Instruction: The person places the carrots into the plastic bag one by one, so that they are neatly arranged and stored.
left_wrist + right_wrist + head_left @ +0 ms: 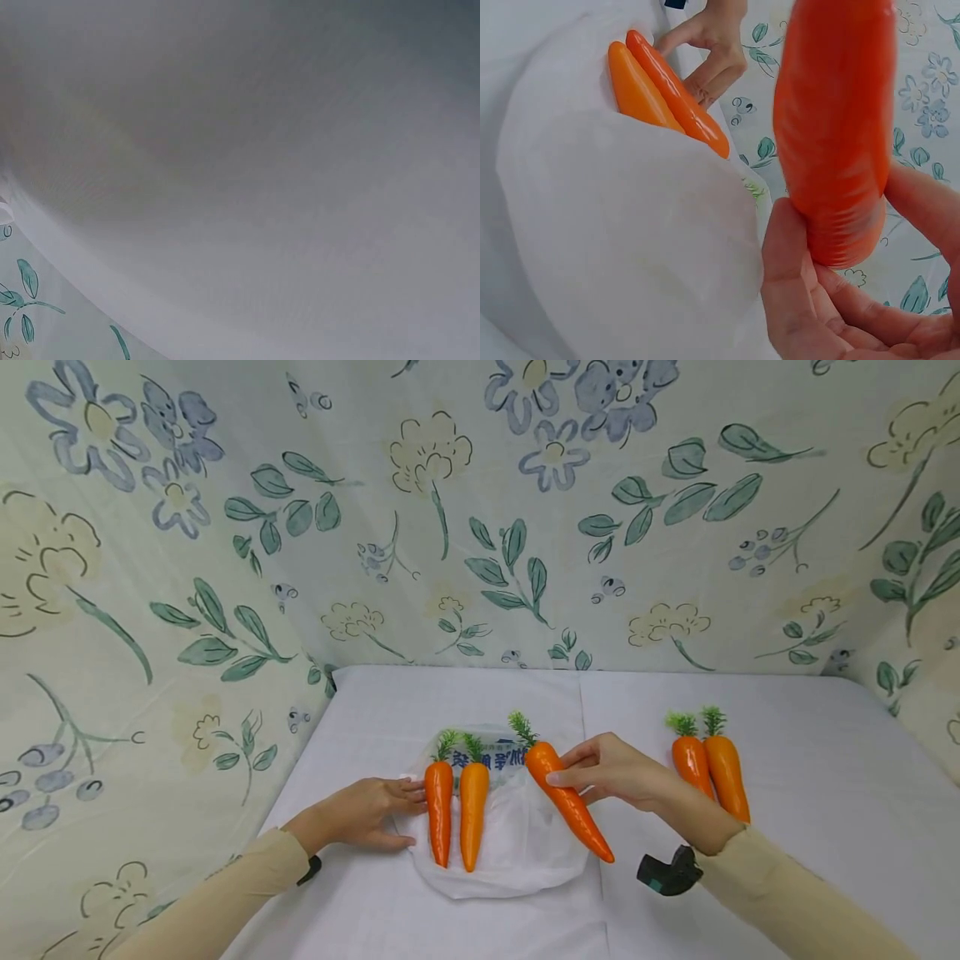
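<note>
My right hand (pixel 618 772) grips an orange toy carrot (pixel 570 802) near its top, fingers and thumb around it. That carrot is tilted above the right side of a white plastic bag (pixel 517 860); in the right wrist view it looms close. Two more carrots, a reddish one (pixel 438 810) and a lighter orange one (pixel 472 818), lie side by side on the bag's left part. Beside the reddish carrot, my left hand (pixel 367 814) rests at the bag's left edge with fingers extended. The left wrist view shows mostly blurred white cloth.
Two further carrots, one reddish (pixel 692 764) and one lighter (pixel 727 777), lie together on the right of the white-covered table (pixel 825 827), partly behind the right forearm. A floral curtain (pixel 480 527) hangs behind and at the sides. Printed lettering marks the bag's far end.
</note>
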The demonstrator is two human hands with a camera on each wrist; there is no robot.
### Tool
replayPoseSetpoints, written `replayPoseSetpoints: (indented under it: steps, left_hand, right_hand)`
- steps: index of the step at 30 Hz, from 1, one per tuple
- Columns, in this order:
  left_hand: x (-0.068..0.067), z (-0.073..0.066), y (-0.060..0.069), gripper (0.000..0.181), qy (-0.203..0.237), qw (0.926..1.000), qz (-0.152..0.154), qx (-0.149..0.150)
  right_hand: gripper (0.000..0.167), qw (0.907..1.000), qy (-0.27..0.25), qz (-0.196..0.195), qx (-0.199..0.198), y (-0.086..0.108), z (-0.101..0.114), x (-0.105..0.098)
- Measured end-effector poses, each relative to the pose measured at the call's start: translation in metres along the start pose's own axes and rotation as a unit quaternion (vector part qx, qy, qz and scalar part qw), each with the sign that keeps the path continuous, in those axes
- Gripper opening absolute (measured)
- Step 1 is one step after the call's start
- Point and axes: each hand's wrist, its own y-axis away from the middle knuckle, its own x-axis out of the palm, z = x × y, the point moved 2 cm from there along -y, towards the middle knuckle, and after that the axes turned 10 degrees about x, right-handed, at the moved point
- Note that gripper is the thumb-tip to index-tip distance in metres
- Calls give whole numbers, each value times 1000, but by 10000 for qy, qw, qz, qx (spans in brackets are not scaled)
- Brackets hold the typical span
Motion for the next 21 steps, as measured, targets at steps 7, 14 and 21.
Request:
replayPoseSetpoints:
  steps: [7, 14, 21]
  left_hand:
    - [3, 2, 1, 56, -52, 9999, -76, 84]
    - [3, 2, 1, 57, -51, 10000, -34, 71]
    - [0, 0, 0, 56, 38, 10000, 6, 20]
  right_hand:
    - [43, 9999, 13, 133, 51, -11, -2, 10]
    - [47, 9996, 156, 142, 196, -19, -3, 16]
    - [45, 9991, 255, 267, 217, -26, -5, 20]
